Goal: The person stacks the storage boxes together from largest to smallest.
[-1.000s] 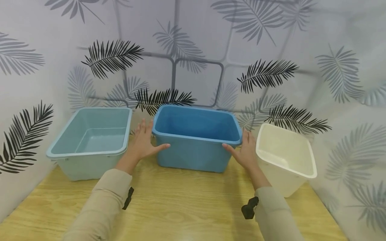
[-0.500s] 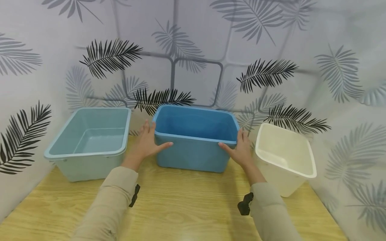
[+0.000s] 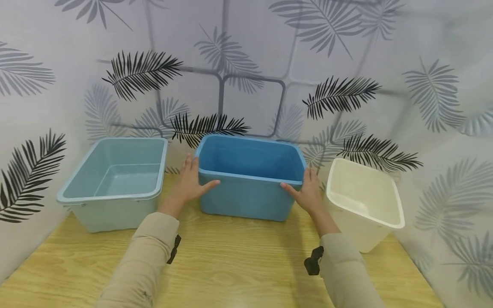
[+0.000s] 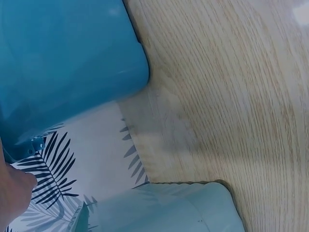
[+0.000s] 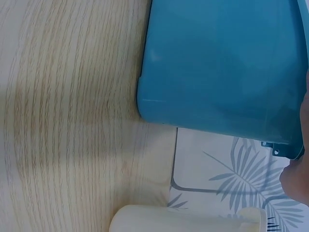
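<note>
A blue rectangular plastic tub (image 3: 246, 197) stands upright on the wooden table in the middle of the head view, its inside bare. My left hand (image 3: 188, 183) touches its left end, fingers straight along the rim and thumb stretched over the front corner. At the opposite end my right hand (image 3: 310, 194) rests in the same way, thumb against the front wall just below the rim. Both wrist views show the tub's lower wall (image 4: 67, 58) close up, with only part of each hand at the edge of the picture.
A pale blue-green tub (image 3: 115, 214) stands at the left, a cream bin (image 3: 356, 229) at the right. Behind them hangs a white and grey leaf-patterned sheet (image 3: 254, 107). The wood-grain table (image 3: 239, 261) stretches toward me.
Both hands have moved slightly inward onto the ends of the blue tub, the forearms coming closer together. During the last half second they have hardly moved. All three containers stay in place.
</note>
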Demonstrator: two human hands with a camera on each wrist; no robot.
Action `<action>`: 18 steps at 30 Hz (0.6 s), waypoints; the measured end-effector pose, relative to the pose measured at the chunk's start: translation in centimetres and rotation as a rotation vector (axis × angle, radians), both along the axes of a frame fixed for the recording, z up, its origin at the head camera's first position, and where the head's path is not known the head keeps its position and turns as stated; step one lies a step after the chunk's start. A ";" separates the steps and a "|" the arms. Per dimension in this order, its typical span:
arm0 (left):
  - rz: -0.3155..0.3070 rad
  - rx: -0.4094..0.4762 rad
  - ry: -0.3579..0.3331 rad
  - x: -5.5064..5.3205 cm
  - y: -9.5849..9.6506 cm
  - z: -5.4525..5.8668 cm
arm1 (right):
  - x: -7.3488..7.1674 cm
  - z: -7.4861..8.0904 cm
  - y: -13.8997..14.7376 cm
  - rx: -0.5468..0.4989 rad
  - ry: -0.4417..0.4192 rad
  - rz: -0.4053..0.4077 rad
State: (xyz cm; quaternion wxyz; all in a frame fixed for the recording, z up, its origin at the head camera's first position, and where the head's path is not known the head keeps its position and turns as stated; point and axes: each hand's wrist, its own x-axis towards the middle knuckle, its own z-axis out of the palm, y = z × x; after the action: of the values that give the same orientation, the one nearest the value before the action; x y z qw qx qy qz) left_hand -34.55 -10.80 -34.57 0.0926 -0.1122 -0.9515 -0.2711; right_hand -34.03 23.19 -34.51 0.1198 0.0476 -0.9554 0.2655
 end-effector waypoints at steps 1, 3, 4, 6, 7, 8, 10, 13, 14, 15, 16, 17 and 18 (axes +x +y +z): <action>-0.001 -0.001 0.007 -0.1 -0.1 0.0 | 0.0 0.0 0.0 0.002 0.001 0.001; -0.006 -0.007 0.022 -0.2 -0.1 -0.1 | 0.0 0.1 -0.1 0.009 0.002 0.001; -0.008 -0.011 0.030 -0.3 -0.1 -0.1 | 0.0 0.1 -0.1 0.009 0.000 0.002; -0.007 -0.023 0.042 -0.3 -0.1 -0.1 | 0.0 0.2 -0.2 0.012 -0.002 0.000; -0.005 -0.030 0.048 -0.4 -0.1 -0.1 | 0.0 0.2 -0.2 0.017 -0.002 0.000; -0.004 -0.037 0.054 -0.4 -0.1 -0.1 | 0.0 0.2 -0.2 0.019 -0.001 -0.001; -0.001 -0.056 0.062 -0.3 0.0 0.0 | 0.0 0.1 -0.2 0.026 0.009 -0.001; 0.000 -0.082 0.079 -0.3 0.0 0.0 | 0.0 0.1 -0.2 0.045 0.034 0.001; -0.001 -0.090 0.087 -0.3 0.0 0.0 | 0.0 0.1 -0.2 0.048 0.042 0.003; 0.000 -0.101 0.092 -0.3 0.0 0.0 | 0.1 0.0 -0.2 0.053 0.048 0.006; 0.000 -0.112 0.098 -0.3 0.0 0.0 | 0.1 0.0 -0.1 0.059 0.053 0.008; -0.001 -0.123 0.102 -0.2 0.1 0.1 | 0.1 0.0 -0.1 0.065 0.055 0.009; -0.001 -0.136 0.104 -0.2 0.0 0.1 | 0.1 0.0 -0.1 0.071 0.057 0.011</action>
State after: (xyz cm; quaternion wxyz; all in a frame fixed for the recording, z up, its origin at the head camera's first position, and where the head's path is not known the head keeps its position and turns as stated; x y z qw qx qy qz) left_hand -34.79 -10.75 -34.49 0.1341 -0.1325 -0.9615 -0.1999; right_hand -33.95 23.10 -34.51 0.1440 0.0646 -0.9601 0.2307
